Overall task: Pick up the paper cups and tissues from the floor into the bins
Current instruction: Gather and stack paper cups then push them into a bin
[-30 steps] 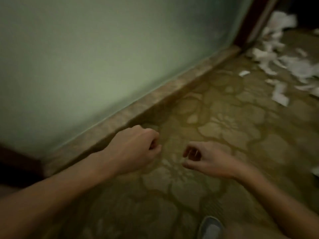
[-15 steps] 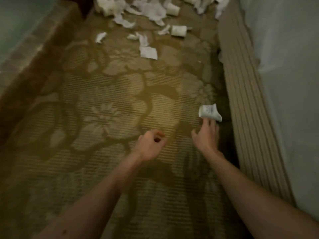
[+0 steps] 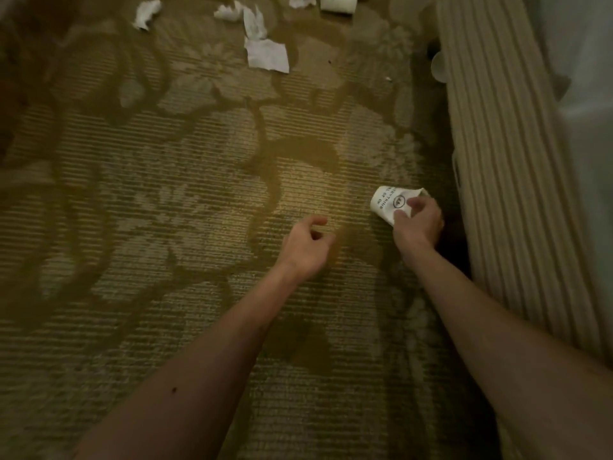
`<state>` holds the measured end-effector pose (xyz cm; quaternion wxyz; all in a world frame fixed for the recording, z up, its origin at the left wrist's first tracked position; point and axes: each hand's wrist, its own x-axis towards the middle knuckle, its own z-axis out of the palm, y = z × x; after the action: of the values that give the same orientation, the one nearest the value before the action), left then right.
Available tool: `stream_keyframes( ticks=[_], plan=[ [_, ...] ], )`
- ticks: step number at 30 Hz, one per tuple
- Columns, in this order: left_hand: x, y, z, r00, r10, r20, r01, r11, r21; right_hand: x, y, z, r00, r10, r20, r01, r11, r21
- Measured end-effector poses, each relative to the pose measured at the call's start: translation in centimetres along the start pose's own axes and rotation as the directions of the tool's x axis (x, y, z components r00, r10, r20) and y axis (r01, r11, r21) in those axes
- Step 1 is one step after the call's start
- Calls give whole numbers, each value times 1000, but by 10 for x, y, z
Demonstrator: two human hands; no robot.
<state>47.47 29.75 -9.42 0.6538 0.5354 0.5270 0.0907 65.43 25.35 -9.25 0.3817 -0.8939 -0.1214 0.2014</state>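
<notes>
Right hand (image 3: 419, 224) low over floor, thumb and fingers pinching white paper cup (image 3: 386, 204). Cup thin, crumpled, black print on side; lies on its side, long axis roughly left to right, squashed end toward ribbed beige panel (image 3: 497, 161). Which end is mouth unclear. Left hand (image 3: 306, 245) beside it, fingers loosely curled, holding nothing. Carpet (image 3: 166, 210) olive, ridged, floral. Crumpled white tissues (image 3: 267, 54) lie farther off.

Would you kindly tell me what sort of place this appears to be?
Probably a hotel room or bedroom: floral patterned carpet, a ribbed upholstered bed base along the right with pale bedding above it. Tissues litter the carpet.
</notes>
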Motion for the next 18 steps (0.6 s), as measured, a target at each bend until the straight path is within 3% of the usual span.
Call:
stream_keyframes(
  ticks=[3,5,10,15,18],
  plan=[
    [2,-4,-3,997,-11,-73,4,995,-97,-36,-12,17,992,-72,103,61,992,114],
    [-1,-7,-10,997,-39,-70,21,968,-249,-67,-18,29,973,-143,181,116,981,153],
    [-30,-29,-62,985,-39,-166,-65,813,-578,-137,-29,52,907,-184,380,95,966,240],
    [-102,-32,-131,959,15,-285,-167,838,-519,-210,-68,52,816,-147,559,43,980,196],
    [-158,-6,-159,960,61,-273,-177,888,-425,-249,-105,21,782,-27,623,-128,971,203]
  ],
)
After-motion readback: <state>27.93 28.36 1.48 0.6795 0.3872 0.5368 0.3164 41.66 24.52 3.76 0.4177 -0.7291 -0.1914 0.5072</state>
